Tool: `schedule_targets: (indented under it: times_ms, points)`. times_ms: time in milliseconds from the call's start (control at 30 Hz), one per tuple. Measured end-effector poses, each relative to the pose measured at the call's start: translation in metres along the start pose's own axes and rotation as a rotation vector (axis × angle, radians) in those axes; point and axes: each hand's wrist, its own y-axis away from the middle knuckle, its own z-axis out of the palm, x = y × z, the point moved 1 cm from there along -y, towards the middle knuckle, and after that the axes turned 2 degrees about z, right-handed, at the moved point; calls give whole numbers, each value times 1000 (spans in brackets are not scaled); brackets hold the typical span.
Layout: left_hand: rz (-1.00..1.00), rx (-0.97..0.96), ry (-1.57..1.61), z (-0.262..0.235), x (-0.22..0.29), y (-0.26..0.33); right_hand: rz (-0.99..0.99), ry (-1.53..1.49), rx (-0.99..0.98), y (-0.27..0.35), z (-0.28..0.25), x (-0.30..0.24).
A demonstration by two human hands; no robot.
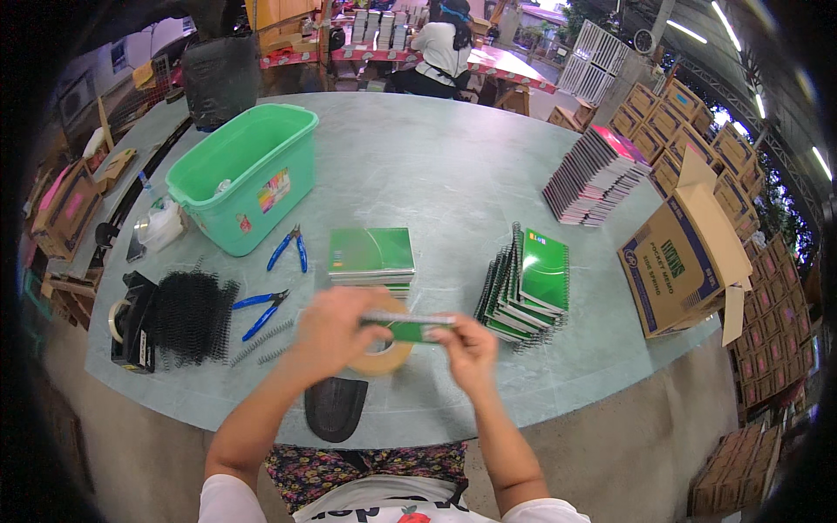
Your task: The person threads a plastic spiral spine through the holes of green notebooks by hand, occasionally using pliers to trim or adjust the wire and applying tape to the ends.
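white shirt [384, 495] nearest; left grip [338, 329] curls closed round a green notebook [407, 331], right grip [471, 350] pinches its other end, over the tape roll [391, 361]; coiled stack [544, 268] at right looks done, seemingly uncoiled stack [370, 251] ahead likely awaits coils

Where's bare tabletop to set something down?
Widest: far middle, between the green tub and magenta notebook stack. Smaller: between green spiral notebooks and the carton. Crowded: left, with black coils and blue pliers; and around the hands.
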Motion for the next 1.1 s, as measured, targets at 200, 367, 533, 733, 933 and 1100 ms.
schedule_targets:
  times_ms: [200,367,533,733,933,1100]
  points:
    - [-211,200,123,-24,-29,13,-630,826,437,-23,-68,-95]
    - [22,108,-85,-2,-36,14,-274,992,171,-37,-112,-57]
    - [65,133,-410,21,-73,-7,-308,1046,149,-36,-95,-62]
    - [113,31,-570,48,-85,-11,-552,973,225,-23,-80,-77]
    - [60,-68,-281,20,-62,-8,-464,574,-57,-9,-39,-60]
    - [-213,-22,467,37,5,25,47,-182,89,-18,-14,4]
